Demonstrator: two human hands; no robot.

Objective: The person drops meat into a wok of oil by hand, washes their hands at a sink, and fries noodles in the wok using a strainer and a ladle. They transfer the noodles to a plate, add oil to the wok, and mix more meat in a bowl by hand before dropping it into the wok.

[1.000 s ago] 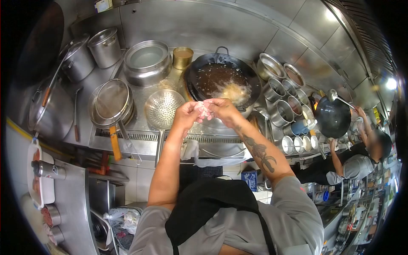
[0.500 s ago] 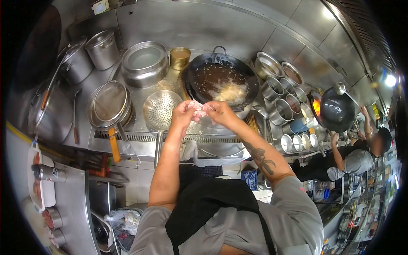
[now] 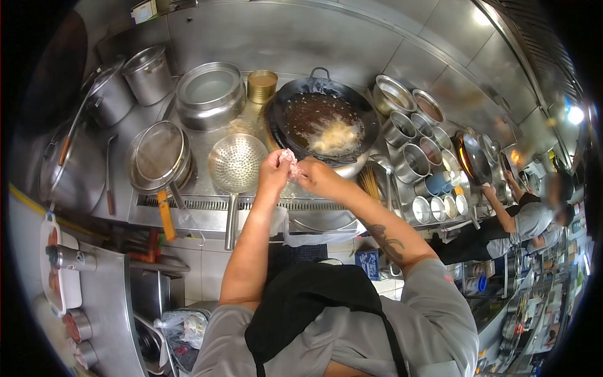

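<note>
My left hand (image 3: 272, 171) pinches a pale pink piece of raw meat (image 3: 289, 161). My right hand (image 3: 314, 176) grips its other side, and the two hands almost meet around it. They are held just in front of a black wok (image 3: 278, 125) of brown oil. In the oil, a pale golden batch of frying food (image 3: 336, 137) bubbles at the near right. To the left of my hands rests a perforated ladle (image 3: 237, 163), its handle pointing toward me. My fingertips partly hide the meat.
Steel pots (image 3: 210, 103) and a brass-coloured can (image 3: 261, 87) stand behind. Mesh strainers (image 3: 162, 151) lie left; several steel containers (image 3: 412, 162) crowd the right. Farther right, a person (image 3: 531, 220) holds another wok (image 3: 475, 160) near flames. A white tray (image 3: 70, 283) sits at lower left.
My hands have shifted slightly left, and the meat has turned more upright and looks more bunched. At the right, the other person's wok has tilted and lowered.
</note>
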